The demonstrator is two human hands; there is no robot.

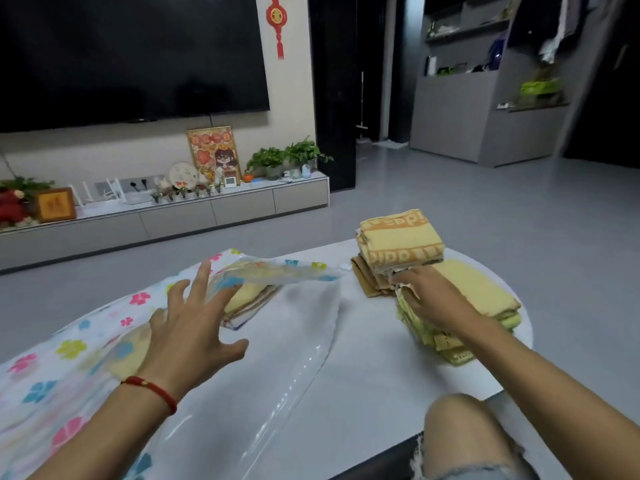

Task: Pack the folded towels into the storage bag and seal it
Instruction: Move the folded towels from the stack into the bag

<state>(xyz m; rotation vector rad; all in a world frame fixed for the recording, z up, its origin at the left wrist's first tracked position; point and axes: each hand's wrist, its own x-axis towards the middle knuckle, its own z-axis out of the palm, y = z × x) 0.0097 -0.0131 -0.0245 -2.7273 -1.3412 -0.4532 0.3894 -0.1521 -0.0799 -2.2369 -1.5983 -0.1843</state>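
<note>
A clear storage bag printed with coloured flowers lies across the left of the white table, its mouth flap lifted. Folded yellow towels show inside it. My left hand hovers over the bag with fingers spread and holds nothing. On the right stands a stack of yellow towels, with an orange-patterned stack behind it. My right hand grips the near stack at its left edge, fingertips tucked into the folds.
My bare knee rises at the table's near right edge. A brown folded towel lies under the patterned stack. Grey floor surrounds the table; a low TV cabinet with plants and frames stands beyond.
</note>
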